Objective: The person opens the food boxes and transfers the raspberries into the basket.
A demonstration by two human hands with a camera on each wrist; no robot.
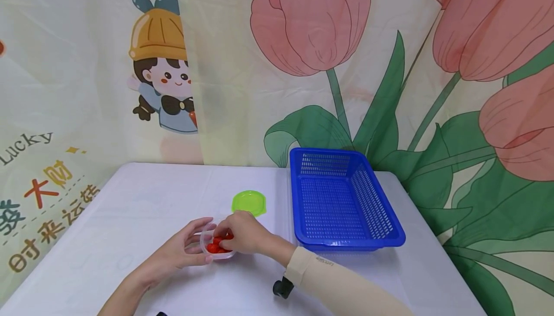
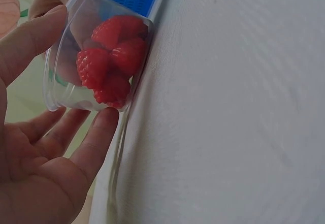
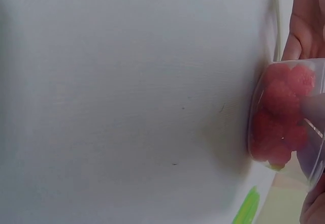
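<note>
A small clear plastic container (image 1: 222, 257) stands on the white table, with several red raspberries (image 2: 93, 67) inside. Around its left side my left hand (image 1: 183, 246) holds it, thumb and fingers spread to opposite sides; in the left wrist view its fingertips touch the wall and rim. My right hand (image 1: 244, 233) reaches over the rim from the right. Its curled fingers are down inside among the berries, and a raspberry (image 1: 228, 236) shows between thumb and forefinger. In the right wrist view a blurred finger meets the raspberries (image 3: 281, 102) through the clear wall.
Just behind the container lies a bright green lid (image 1: 248, 201). A large blue plastic basket (image 1: 350, 246) with slotted walls stands to the right. The white table (image 1: 173, 186) runs back to a printed cloth (image 1: 229, 114). A black device (image 1: 283, 288) hangs under the right wrist.
</note>
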